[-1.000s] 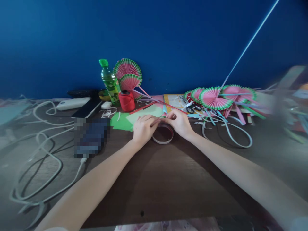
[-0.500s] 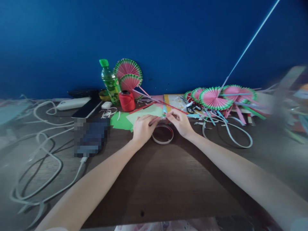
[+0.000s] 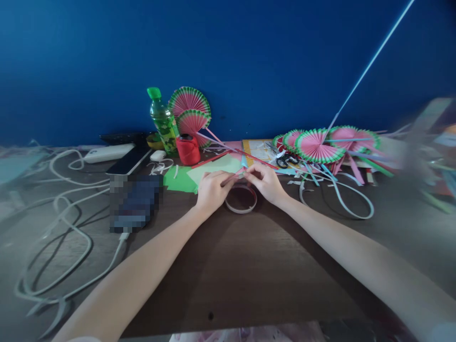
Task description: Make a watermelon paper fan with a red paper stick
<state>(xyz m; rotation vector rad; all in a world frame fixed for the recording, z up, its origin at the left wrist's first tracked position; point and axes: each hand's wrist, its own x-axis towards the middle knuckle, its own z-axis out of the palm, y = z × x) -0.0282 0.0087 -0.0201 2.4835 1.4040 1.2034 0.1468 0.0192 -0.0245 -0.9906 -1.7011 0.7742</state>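
My left hand [image 3: 211, 191] is closed on a small pink folded paper piece [image 3: 232, 178], most of it covered by the fingers. The fingertips of my right hand [image 3: 266, 184] pinch the paper's right end, where a bit of pale green shows. Just below both hands, a ring-shaped roll of tape [image 3: 241, 211] lies flat on the dark table [image 3: 249, 266]. Behind my left hand are light green paper [image 3: 217, 164] and brighter green paper [image 3: 178, 183].
Pleated pink-and-green paper fans [image 3: 319, 146] lie at the back right near scissors [image 3: 282, 163] and paper strips. A green-capped bottle [image 3: 162, 116] and a red container [image 3: 188, 151] stand back left. A blurred-out phone [image 3: 137, 204] and white cables [image 3: 89, 242] lie left.
My right fingertips have shifted slightly down and left against the paper's end, and the pink piece shows a little more. My left hand stays almost in place.
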